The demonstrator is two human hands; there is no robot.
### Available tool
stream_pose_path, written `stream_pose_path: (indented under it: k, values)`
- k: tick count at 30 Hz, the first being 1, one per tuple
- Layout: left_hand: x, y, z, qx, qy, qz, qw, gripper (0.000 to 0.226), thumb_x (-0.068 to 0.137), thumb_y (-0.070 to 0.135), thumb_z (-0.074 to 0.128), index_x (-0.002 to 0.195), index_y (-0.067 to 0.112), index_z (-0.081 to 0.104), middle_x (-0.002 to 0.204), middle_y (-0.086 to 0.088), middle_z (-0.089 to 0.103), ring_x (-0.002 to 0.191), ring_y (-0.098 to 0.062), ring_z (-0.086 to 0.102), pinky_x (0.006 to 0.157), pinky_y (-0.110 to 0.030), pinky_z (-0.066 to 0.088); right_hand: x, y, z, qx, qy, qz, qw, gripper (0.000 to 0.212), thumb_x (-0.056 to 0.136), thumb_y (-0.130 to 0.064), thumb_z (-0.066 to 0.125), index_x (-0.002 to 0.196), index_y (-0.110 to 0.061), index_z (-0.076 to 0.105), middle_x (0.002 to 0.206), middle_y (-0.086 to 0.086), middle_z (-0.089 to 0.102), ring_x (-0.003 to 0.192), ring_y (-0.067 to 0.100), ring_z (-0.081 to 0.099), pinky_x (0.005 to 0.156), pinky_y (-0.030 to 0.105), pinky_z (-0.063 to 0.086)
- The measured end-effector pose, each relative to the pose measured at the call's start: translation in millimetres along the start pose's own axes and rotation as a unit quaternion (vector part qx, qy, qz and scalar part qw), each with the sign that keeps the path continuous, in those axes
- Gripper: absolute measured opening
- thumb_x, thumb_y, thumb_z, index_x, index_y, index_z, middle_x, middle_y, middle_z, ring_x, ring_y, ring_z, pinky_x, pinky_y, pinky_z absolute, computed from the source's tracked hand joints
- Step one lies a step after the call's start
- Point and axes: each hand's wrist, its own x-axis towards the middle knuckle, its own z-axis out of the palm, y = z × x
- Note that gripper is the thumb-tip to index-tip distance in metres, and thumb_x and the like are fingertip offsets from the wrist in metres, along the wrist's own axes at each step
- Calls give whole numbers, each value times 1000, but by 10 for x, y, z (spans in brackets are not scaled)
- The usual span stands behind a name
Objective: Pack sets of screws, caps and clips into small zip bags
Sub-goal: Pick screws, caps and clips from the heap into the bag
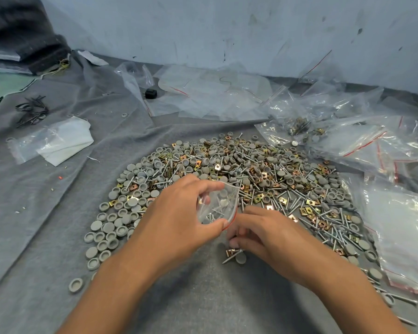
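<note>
- Step: filling a bag, looks mid-set. Left hand (179,213) pinches small zip bag (217,204) by its mouth edge, thumb at the red zip line, index over the top, holding it open above the pile (227,177).
- Bag already has caps + screws showing thru the plastic; can't tell if a clip is in.
- Right hand (263,233) sits just below/right of the bag mouth, fingers curled on small parts; looks like a screw in the pinch, but fingers hide it, not sure.
- Small set (235,254) of clip, screw, cap lies on the grey cloth (46,225) under the right hand.
- Next, my guess: bring parts to bag mouth, drop in. Needs mouth kept wide and screw going in lengthwise, else it snags the zip.
- Packed bags (362,141) piled far right, empties (215,92) at back.
</note>
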Motion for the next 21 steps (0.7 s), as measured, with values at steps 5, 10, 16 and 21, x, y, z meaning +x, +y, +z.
stream_pose_path:
  k: [5, 10, 16, 21]
  values:
    - [-2, -8, 10, 6, 6, 4, 1000, 60, 75, 52, 77, 133, 44, 60, 95, 26, 51, 93, 12, 48, 71, -14, 35, -2, -169, 19, -74, -52, 23, 996, 21, 95, -49, 59, 113, -37, 60, 110, -16, 55, 103, 9, 58, 86, 32, 49]
    - [-2, -9, 16, 9, 3, 3, 1000, 60, 76, 52, 78, 133, 44, 60, 98, 28, 51, 96, 13, 48, 72, -14, 36, -11, -281, 89, -139, -47, 32, 989, 23, 99, -46, 51, 119, -36, 55, 120, -11, 54, 117, 17, 55, 86, 32, 43]
    - [1, -11, 18, 10, 3, 3, 1000, 61, 76, 52, 79, 133, 44, 60, 98, 26, 52, 96, 11, 49, 73, -12, 37, -75, -304, 97, -117, -51, 42, 991, 14, 100, -45, 50, 108, -36, 43, 112, -12, 49, 109, 16, 55, 73, 31, 33]
    - [6, -13, 20, 15, 1, 4, 1000, 62, 76, 54, 77, 134, 45, 58, 100, 29, 52, 97, 14, 47, 73, -12, 37, -88, -100, 13, -17, -7, 59, 998, 12, 98, -39, 55, 99, -36, 44, 98, -15, 47, 90, 9, 54, 81, 36, 49]
